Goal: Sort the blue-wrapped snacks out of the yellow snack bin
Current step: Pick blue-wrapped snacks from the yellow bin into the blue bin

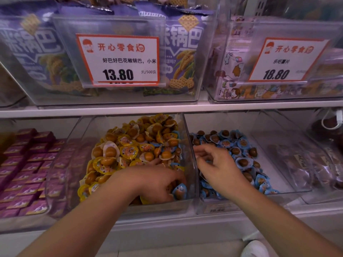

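Blue snack (179, 191) is lying at the yellow bin's (192, 158) five o'clock corner, touching my left hand (157, 182), whose grip is curling around it. I'm hovering my right hand (216, 164), grip loosely open and empty, over the blue bin (284, 164) at three o'clock.
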### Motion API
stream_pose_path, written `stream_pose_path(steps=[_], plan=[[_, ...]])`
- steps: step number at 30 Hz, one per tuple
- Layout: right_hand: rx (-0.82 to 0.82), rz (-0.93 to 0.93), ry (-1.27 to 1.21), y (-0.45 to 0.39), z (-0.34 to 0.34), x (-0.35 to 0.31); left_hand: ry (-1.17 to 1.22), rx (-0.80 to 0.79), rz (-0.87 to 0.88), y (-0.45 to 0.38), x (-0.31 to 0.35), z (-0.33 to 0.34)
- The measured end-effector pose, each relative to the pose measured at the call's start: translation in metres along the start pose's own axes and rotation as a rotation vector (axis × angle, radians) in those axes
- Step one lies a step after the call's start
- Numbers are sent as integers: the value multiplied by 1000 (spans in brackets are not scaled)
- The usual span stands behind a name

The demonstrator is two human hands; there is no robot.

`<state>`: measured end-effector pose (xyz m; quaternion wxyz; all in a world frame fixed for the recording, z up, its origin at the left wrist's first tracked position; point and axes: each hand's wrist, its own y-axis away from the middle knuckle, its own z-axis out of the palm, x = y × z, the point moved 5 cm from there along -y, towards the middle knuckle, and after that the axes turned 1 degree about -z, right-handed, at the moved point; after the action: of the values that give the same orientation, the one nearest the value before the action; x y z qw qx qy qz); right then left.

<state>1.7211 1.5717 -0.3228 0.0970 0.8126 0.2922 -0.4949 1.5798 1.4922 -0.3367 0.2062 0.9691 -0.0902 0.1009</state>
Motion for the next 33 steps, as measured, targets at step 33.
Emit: stream_pose_path(steps=[33], plan=[[83,-152,41,12,-9,-23,340,50,30,29,-21,-17]])
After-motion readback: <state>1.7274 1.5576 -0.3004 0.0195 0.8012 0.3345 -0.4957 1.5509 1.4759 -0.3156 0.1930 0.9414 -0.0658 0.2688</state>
